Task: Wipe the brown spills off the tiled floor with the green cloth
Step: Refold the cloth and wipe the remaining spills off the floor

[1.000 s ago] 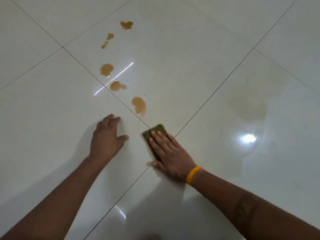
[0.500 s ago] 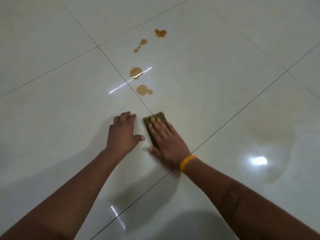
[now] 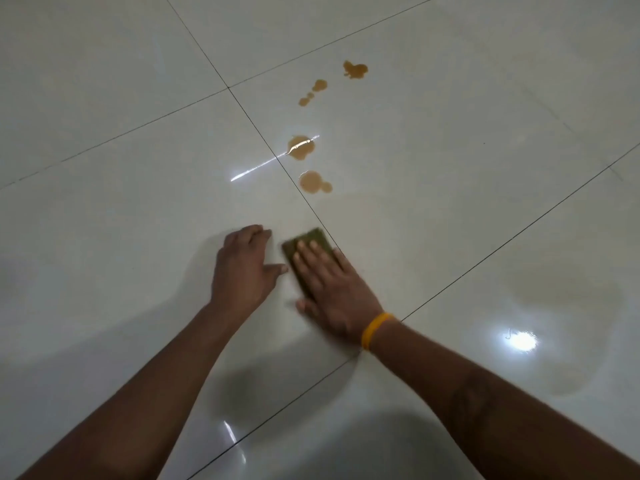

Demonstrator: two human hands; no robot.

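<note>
A folded green cloth point(image 3: 313, 241) lies flat on the glossy pale tiled floor point(image 3: 138, 202). My right hand point(image 3: 336, 289), with a yellow wristband, presses on it with straight fingers; only the cloth's far end and left edge show. Just to its left, my left hand point(image 3: 242, 268) rests flat on the floor, thumb close to the cloth. Beyond the cloth several brown spills run away in a line: a round one point(image 3: 311, 182) nearest, a larger one point(image 3: 300, 147), small drops point(image 3: 313, 91) and the farthest blot point(image 3: 355, 69).
Dark grout lines cross the floor, one running under the cloth point(image 3: 263, 133). A faint wet film point(image 3: 568, 306) with a bright lamp reflection point(image 3: 519, 341) covers the tile at the right.
The spill nearest the cloth a second ago is gone from view, wiped over. My right hand with the cloth has moved forward along the line of spills, and my left hand stayed beside it.
</note>
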